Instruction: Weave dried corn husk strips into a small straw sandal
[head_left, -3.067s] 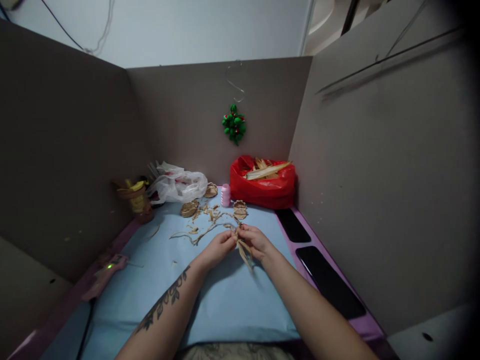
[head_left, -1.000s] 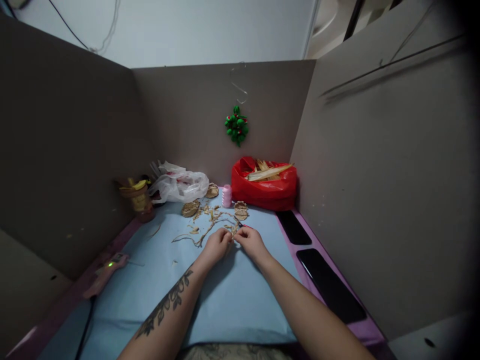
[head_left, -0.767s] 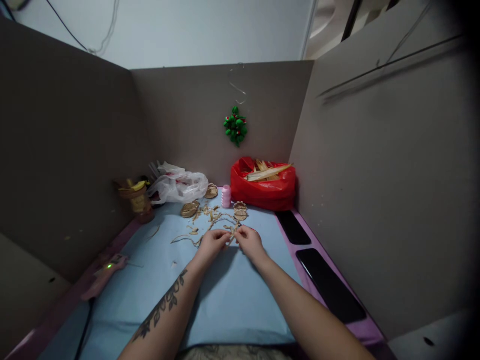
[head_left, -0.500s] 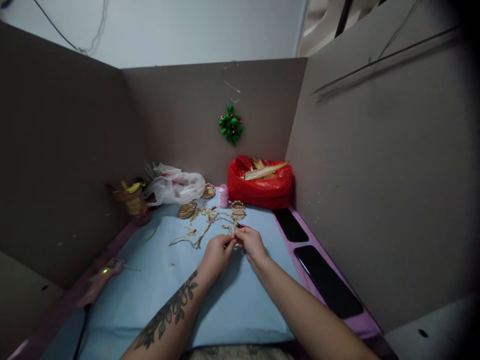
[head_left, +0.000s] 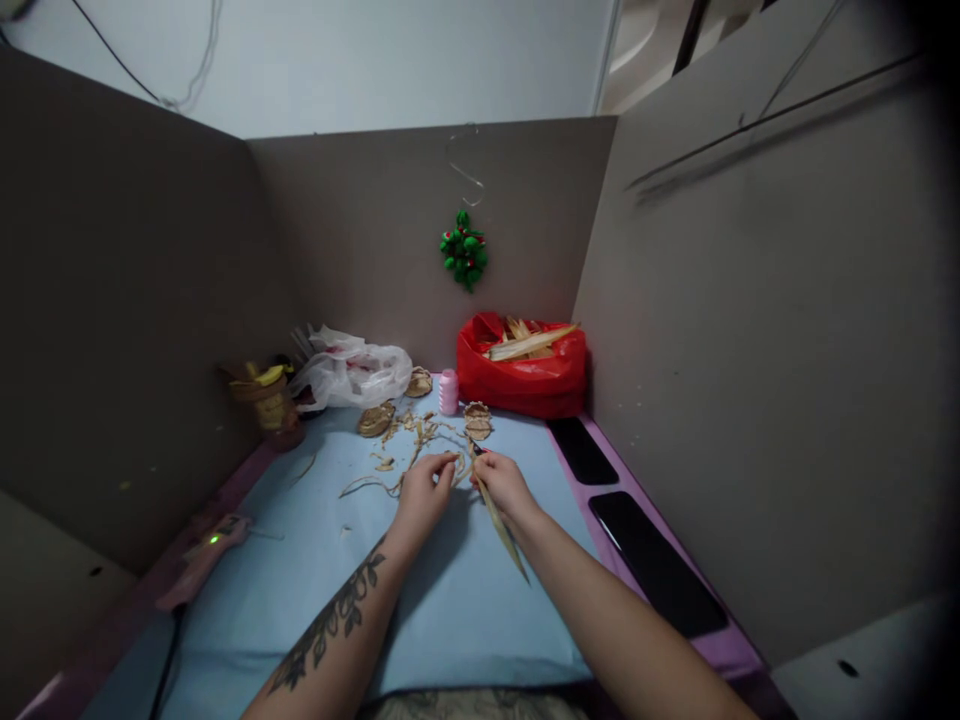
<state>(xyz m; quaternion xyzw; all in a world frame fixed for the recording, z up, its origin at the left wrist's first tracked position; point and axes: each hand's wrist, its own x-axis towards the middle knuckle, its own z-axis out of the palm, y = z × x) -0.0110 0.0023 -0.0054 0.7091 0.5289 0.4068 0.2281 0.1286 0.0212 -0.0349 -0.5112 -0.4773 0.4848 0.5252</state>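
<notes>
The left hand [head_left: 426, 490] and the right hand [head_left: 504, 483] are held a little apart above a pale blue cloth [head_left: 480, 630]. In the right hand, the fingers are closed in a pinch, and a long, flat strip [head_left: 501, 530] of dry husk is gripped near one end; its free, pointed end is directed back toward the body, between the forearms. A small dark object [head_left: 477, 450] is seen at the right fingertips, too small to be identified. In the left hand, the fingers are curled with the thumb drawn near them; whether anything is pinched there cannot be told. A thin, twisted cord [head_left: 371, 483] is laid out beyond and to the left of the left hand, and husk scraps [head_left: 409, 425] are scattered farther beyond it. Three small woven pieces are placed past the hands: one [head_left: 478, 420] just beyond the right fingertips, one [head_left: 376, 419] beyond the left hand, and one [head_left: 419, 381] farther back, beside a pink spool [head_left: 448, 391]. Behind the spool and to its right, a red bag [head_left: 521, 385] is filled with husks [head_left: 529, 345]. A white plastic bag [head_left: 352, 372] is set far beyond the left hand. Two phones [head_left: 583, 450] are laid to the right of the right hand. A glue gun [head_left: 202, 565] is placed well to the left of the left hand.
</notes>
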